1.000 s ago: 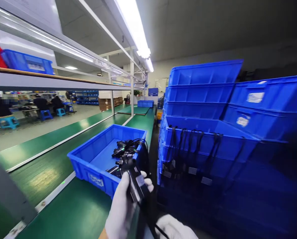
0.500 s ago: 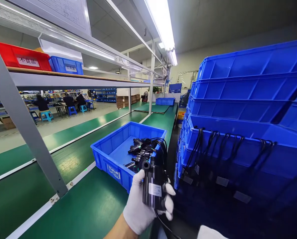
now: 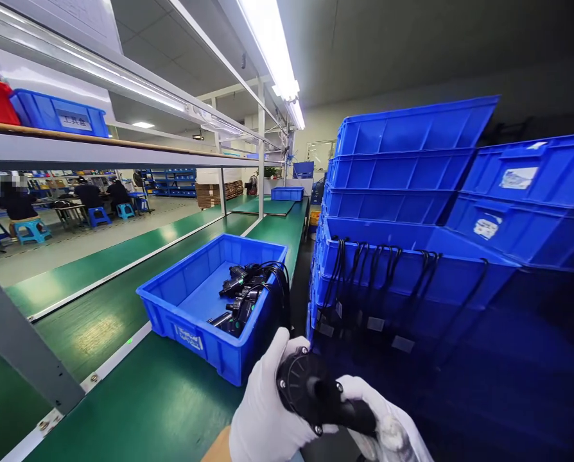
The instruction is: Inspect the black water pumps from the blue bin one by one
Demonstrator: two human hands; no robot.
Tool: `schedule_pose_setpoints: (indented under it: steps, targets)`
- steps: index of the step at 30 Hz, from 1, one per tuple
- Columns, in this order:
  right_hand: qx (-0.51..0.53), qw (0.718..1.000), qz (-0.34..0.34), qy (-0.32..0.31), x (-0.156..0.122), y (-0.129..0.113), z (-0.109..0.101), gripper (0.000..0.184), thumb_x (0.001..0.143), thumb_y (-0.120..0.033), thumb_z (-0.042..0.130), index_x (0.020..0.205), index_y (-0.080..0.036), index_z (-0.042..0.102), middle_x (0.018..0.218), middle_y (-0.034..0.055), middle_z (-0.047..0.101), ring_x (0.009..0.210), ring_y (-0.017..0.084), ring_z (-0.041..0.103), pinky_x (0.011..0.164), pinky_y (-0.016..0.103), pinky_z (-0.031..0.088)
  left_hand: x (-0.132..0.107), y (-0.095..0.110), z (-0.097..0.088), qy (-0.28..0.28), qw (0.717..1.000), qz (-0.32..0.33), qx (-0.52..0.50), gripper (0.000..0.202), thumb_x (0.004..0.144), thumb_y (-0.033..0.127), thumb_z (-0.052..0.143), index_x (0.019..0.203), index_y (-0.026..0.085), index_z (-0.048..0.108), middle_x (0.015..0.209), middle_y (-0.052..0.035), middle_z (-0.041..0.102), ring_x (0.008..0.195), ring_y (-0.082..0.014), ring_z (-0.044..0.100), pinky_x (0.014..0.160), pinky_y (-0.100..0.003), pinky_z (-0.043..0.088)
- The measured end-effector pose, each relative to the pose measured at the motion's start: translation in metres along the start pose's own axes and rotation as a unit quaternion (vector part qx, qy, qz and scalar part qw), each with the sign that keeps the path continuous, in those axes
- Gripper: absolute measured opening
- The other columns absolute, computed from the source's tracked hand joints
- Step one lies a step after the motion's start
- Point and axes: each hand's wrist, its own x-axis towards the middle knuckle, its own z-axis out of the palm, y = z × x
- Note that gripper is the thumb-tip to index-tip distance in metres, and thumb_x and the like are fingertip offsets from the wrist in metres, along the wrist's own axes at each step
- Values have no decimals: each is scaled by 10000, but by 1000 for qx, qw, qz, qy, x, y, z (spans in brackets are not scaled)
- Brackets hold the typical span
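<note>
A black water pump with a round screwed end faces me at the bottom middle. My left hand, in a white glove, is wrapped around its left side. From the right, my white-gloved right hand closes on the pump near its side pipe; some of its fingers are hidden or blurred. Beyond my hands, a blue crate holds several more black pumps, their cables draped over its right side.
The crate stands on a green bench below a metal frame post. Stacked blue crates rise at right, black cables hanging over one rim. A blue bin sits on the upper shelf. People sit far left.
The pump has turned from upright to showing its round end and has come lower. My right hand has come in from the bottom edge onto it. The view has swung right.
</note>
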Motion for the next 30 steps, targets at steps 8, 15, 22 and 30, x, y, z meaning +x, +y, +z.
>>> schedule_pose_setpoints:
  steps: [8,15,22,30]
  targets:
    - [-40,999,-24,-6,-4,23,-7,899,864,-970,272,1024,-215,732,780,72,578,764,193,565,717,270,462,9,5,-2,1,999,27,-38,1085,828,473,849,1617,427,105,1479,-51,547,1303,-200,608,1108,-349,483]
    - [-38,999,2,-10,-7,13,-8,777,961,-861,289,989,-207,708,895,86,626,849,208,605,799,293,487,13,8,1,10,998,54,-24,1096,796,558,841,1617,365,141,1439,-37,592,1203,-149,666,1065,-278,507]
    - [-57,998,20,-4,-8,29,-15,987,862,-979,127,1004,-190,704,729,49,522,590,141,367,669,292,445,15,10,2,-5,998,-3,-70,1100,764,508,885,1569,179,211,1410,-137,615,1179,-195,688,1055,-306,522]
    - [-50,998,37,2,-7,14,-8,848,923,-906,239,990,-182,674,875,97,606,767,205,534,717,297,481,16,13,-1,-36,987,-99,-122,1152,711,416,920,1555,89,208,1472,-231,548,1285,-264,631,1147,-373,455]
